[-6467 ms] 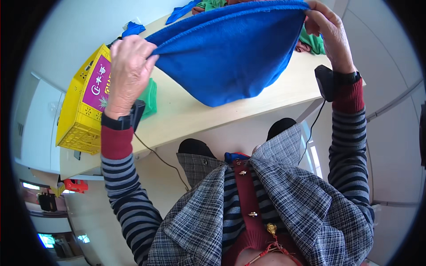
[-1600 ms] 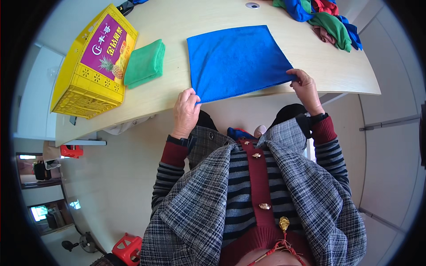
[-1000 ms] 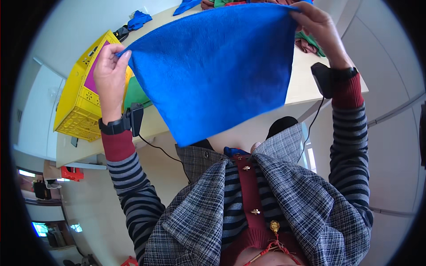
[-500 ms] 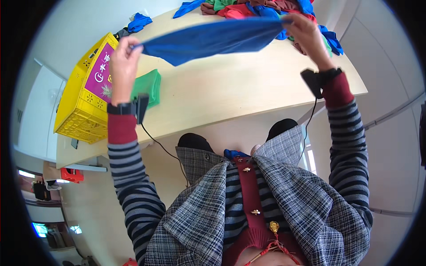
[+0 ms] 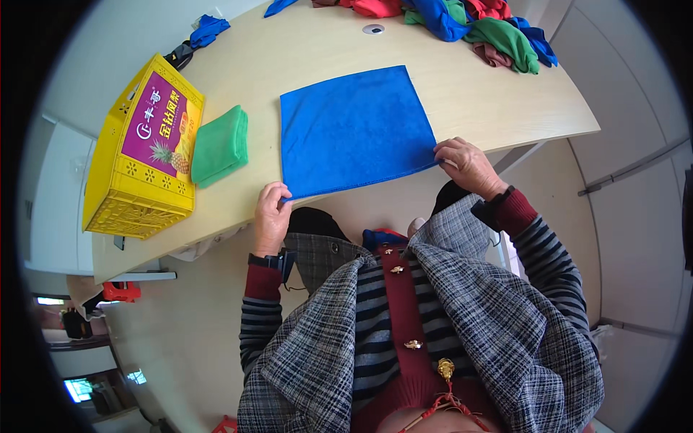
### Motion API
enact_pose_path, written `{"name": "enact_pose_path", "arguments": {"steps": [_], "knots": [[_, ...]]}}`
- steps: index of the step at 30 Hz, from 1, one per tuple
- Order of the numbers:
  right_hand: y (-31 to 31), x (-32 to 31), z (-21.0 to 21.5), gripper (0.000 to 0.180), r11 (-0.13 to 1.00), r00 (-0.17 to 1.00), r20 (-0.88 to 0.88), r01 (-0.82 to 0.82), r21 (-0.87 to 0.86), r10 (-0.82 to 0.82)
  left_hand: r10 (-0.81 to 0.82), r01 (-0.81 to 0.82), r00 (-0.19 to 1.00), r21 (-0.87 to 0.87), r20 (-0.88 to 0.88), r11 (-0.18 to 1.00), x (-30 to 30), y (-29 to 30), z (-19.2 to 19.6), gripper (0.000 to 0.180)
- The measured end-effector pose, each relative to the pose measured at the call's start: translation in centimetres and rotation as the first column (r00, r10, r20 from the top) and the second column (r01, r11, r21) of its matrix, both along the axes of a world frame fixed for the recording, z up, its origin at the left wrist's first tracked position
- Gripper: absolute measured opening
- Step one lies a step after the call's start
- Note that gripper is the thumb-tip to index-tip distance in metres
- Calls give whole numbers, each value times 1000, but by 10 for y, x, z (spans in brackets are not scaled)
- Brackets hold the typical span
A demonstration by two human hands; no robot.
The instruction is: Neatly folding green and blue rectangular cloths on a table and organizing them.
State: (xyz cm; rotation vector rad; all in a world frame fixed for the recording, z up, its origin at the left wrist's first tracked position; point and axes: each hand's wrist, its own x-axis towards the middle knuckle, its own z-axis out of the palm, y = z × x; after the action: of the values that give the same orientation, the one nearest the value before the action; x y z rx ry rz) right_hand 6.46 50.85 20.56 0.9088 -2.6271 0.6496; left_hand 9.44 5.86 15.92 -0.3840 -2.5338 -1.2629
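Holding the flat, bright blue, square fabric cloth (image 5: 357, 130) by 2 corners now, laid out smooth on the pale wood table (image 5: 321, 50), to the right of the yellow, openwork plastic crate (image 5: 144, 167) with the purple label (image 5: 155, 115). Pinching the corner nearer the crate with the left hand (image 5: 272, 222), narrow little grip, right at the table's front edge! Pinching the other front corner with the right hand (image 5: 468, 167), farther right from the crate, curled over and just as narrow.

Looking over toward the crate: spotting the thick, folded, soft green cloth (image 5: 220, 146) at its right side, set between crate and blue square. Touching the crate or only beside it? Cannot tell. Looking across to the far right of the crate: finding the crumpled heap of red, green, blue and brown cloths (image 5: 447, 25), with the round, grey-rimmed table insert (image 5: 373, 29) between heap and crate. Checking behind the crate: picking out the small, rumpled blue cloth (image 5: 209, 31) and the black item (image 5: 179, 55) next to it, too small to make out. Glancing below the crate: catching a red plastic piece (image 5: 121, 291) beyond the table.
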Motion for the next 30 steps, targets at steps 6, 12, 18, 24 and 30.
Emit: {"name": "enact_pose_path", "arguments": {"steps": [6, 12, 18, 24, 30], "knots": [[-3, -10, 37, 18, 996, 968, 234, 87, 33, -92, -213, 224, 964, -57, 158, 973, -15, -10, 19, 11], [-96, -90, 8, 64, 959, 975, 168, 95, 266, -143, -147, 127, 988, -328, -38, 936, -118, 11, 18, 38], [-140, -130, -23, 73, 867, 951, 210, 100, 489, -228, 66, 117, 972, -707, 226, 698, -166, 48, -5, 81], [-51, -166, -28, 75, 818, 897, 185, 260, 513, -401, 110, 125, 951, -683, 290, 720, -167, 12, -11, 89], [-62, -185, -6, 75, 779, 856, 225, 276, 563, -466, 173, 180, 906, -722, 386, 668, -179, 25, 21, 90]]}}
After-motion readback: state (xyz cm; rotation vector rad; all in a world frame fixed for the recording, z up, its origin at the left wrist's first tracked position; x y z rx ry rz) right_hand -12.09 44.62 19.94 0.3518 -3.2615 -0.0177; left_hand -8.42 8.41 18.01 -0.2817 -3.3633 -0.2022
